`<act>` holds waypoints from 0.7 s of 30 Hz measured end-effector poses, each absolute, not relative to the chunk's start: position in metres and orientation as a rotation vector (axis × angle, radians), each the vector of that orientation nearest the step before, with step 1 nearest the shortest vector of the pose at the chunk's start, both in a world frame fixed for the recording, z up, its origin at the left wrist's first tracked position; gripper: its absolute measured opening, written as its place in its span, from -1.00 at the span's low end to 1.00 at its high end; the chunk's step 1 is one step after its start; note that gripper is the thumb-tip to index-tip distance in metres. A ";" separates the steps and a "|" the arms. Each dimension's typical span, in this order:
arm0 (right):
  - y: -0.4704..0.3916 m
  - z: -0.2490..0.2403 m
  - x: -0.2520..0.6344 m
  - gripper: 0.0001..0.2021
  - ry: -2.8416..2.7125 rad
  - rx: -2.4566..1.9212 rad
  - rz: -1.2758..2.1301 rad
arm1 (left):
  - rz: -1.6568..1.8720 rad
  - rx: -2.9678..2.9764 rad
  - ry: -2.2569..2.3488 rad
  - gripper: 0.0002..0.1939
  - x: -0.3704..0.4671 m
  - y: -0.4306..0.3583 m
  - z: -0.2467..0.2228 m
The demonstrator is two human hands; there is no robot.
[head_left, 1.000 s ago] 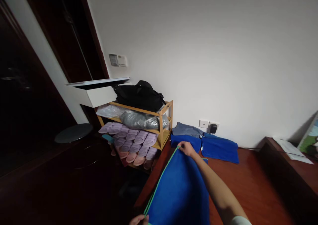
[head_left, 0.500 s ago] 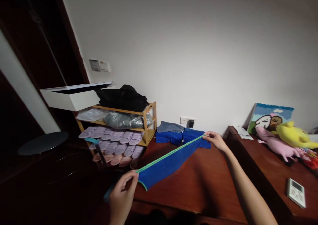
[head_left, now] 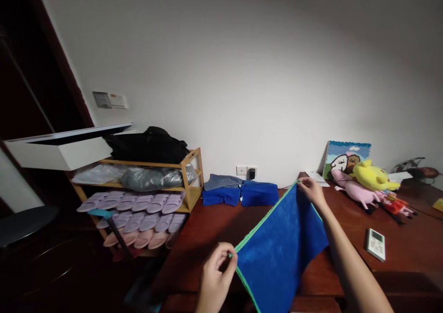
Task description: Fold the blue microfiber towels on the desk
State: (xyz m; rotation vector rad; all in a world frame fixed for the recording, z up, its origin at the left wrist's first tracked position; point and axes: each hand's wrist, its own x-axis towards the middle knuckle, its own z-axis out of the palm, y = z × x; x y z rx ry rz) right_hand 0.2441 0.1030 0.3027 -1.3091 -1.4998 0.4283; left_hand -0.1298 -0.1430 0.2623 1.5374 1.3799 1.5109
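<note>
A blue cloth with green edging [head_left: 273,248] hangs between my two hands above the reddish-brown table [head_left: 194,239]. My left hand [head_left: 219,269] pinches its near left corner. At the far right corner, my right hand [head_left: 311,193] pinches the green edge. The cloth's lower part droops over the table's front, and its bottom runs out of view. Against the wall at the back of the table lie folded blue cloths [head_left: 259,193], with a grey-blue cloth [head_left: 221,181] behind the left one.
At left, a wooden rack [head_left: 194,197] holds slippers [head_left: 141,201], plastic-wrapped things and a black bag [head_left: 148,145]. On the right lie a white device [head_left: 376,244], plush toys [head_left: 375,174] and a picture [head_left: 349,156]. A wall socket [head_left: 241,170] holds a black plug.
The cloth has opened from a narrow folded strip into a wide hanging sheet. My left hand has moved right, and the view has turned to the right.
</note>
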 end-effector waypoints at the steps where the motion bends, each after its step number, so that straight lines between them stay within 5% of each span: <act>1: 0.113 0.297 0.229 -0.62 -1.545 -1.342 0.404 | 1.502 1.518 1.405 -0.70 -0.133 -0.139 0.249; 6: 0.158 0.244 0.106 -0.82 -1.758 -1.369 0.481 | 1.482 1.297 1.639 -0.70 -0.173 -0.116 0.149; 12: 0.124 0.142 -0.035 -0.68 -2.015 -1.334 0.661 | 1.236 1.161 2.049 -0.87 -0.225 -0.122 0.048; 21: 0.029 0.023 0.068 -0.50 -2.023 -1.918 0.287 | 1.027 1.206 2.058 -0.89 -0.239 -0.144 0.019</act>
